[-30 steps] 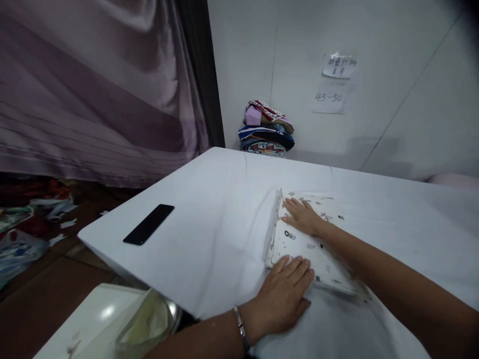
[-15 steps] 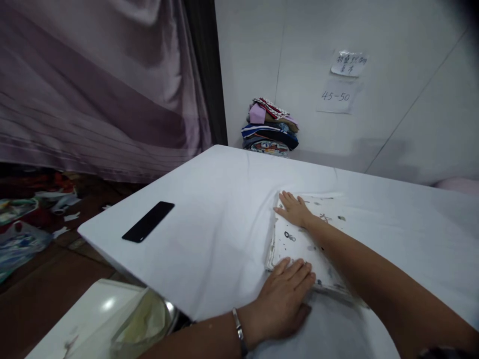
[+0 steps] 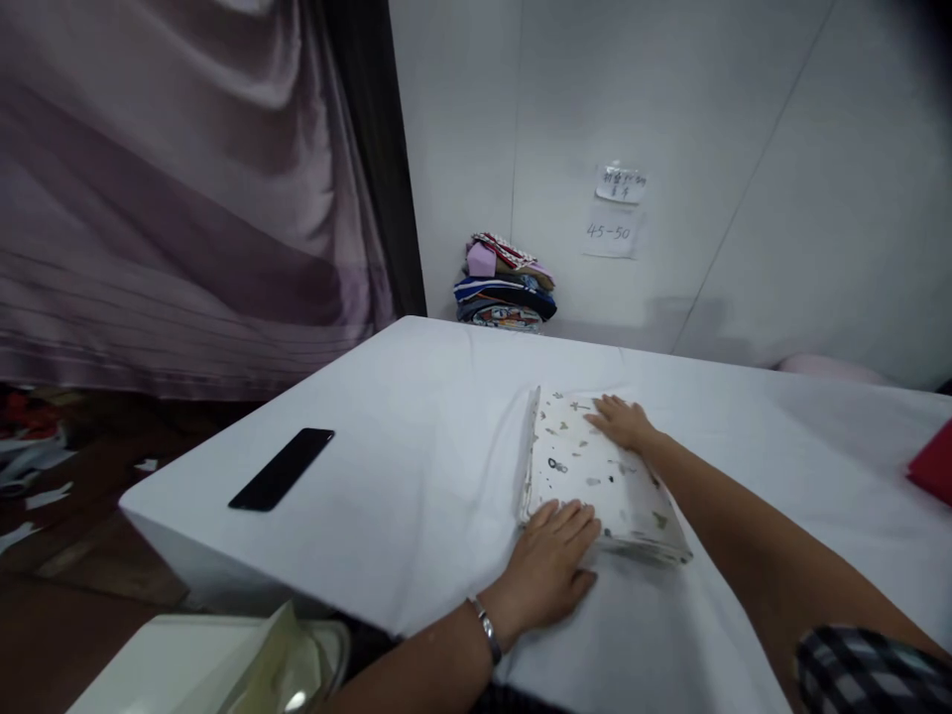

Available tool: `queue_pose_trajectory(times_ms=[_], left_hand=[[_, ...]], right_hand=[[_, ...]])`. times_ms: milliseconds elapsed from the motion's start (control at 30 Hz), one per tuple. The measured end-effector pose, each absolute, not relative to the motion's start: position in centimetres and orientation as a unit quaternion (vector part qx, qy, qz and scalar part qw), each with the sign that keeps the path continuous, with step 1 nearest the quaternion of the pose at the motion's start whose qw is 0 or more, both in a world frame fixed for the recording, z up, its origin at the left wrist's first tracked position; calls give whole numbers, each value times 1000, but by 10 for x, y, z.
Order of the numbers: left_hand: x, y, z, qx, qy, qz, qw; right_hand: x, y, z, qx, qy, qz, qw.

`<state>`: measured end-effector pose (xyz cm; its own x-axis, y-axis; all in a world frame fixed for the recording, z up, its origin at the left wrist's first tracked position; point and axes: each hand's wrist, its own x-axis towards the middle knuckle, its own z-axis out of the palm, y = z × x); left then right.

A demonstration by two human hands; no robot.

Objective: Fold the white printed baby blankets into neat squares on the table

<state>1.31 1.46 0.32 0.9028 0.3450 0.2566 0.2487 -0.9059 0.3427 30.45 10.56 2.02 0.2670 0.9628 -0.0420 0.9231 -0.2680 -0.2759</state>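
Observation:
A folded white cloth (image 3: 576, 468) with small printed figures lies on the white-covered table (image 3: 387, 436). My left hand (image 3: 554, 560), with a silver bracelet at the wrist, rests at the cloth's near left corner, its fingertips on the edge and its fingers stretched out. Toward the far right side of the cloth, my right hand (image 3: 623, 421) lies flat on top with its fingers spread. Part of the cloth's right side is hidden by my right forearm.
A black phone-like slab (image 3: 283, 469) lies on the table's left. Folded fabrics (image 3: 506, 283) are stacked beyond the far edge by the wall. Something red (image 3: 933, 464) sits at the right edge. A pale container lid (image 3: 171, 659) stands below the near left edge.
My right hand has slid from the cloth's far left corner toward its right side, uncovering more print. My left hand stays by the near corner. The view has shifted.

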Motion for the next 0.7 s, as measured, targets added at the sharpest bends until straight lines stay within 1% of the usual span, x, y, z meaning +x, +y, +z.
queue_pose_trajectory(times_ms=[67, 200, 267, 333, 433, 567, 633, 700], left_hand=[[13, 15, 2, 962, 154, 166, 152], [13, 14, 0, 962, 151, 174, 148], [13, 14, -1, 963, 150, 176, 140], [13, 13, -1, 964, 149, 180, 129], [13, 11, 0, 962, 160, 196, 103], [9, 13, 1, 936, 255, 231, 68], [7, 13, 2, 926, 288, 235, 61], [6, 11, 5, 929, 290, 224, 58]], right_hand=[[325, 79, 17, -820, -518, 134, 203], [327, 18, 11, -850, -435, 166, 247], [312, -12, 8, -830, -398, 211, 328], [292, -38, 3, -796, -400, 241, 386], [267, -67, -3, -771, -412, 243, 420], [248, -85, -5, -774, -413, 236, 418], [244, -88, 0, -767, -415, 255, 417], [247, -89, 8, -749, -411, 290, 430]])
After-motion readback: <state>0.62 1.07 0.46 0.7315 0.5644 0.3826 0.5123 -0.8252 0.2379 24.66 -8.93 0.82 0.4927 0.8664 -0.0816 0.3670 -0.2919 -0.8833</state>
